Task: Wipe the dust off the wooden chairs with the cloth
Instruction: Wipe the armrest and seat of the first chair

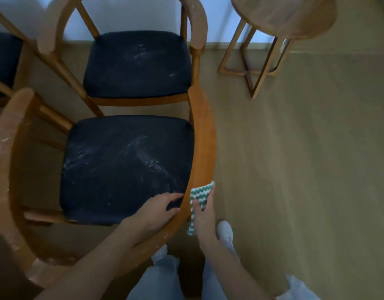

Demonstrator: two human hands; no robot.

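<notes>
Cloth [200, 195]: green-and-white zigzag weave, bunched, one tail hanging down. It sits on the outer edge of the near chair's [205, 137] curved rail, at the right near bend.

Right hand [205, 217]: grasping the cloth, fingers wrapped over it, pressing it to the rail.

Left hand [158, 210]: released, lying across the same rail just left of the cloth, fingers loosely extended over the near edge of the dark seat [126, 165].

Below the hands: light jeans [163, 278], white shoe [224, 229] on the floor [306, 148].

Near chair: rail on the right is clean orange-brown; its left arm is pale and chalky with dust. White smears on the seat.

Far chair [198, 22], directly behind: same shape, rail pale with dust, seat smeared.

Far right: round wooden side table [284, 16], well apart from both chairs.
</notes>
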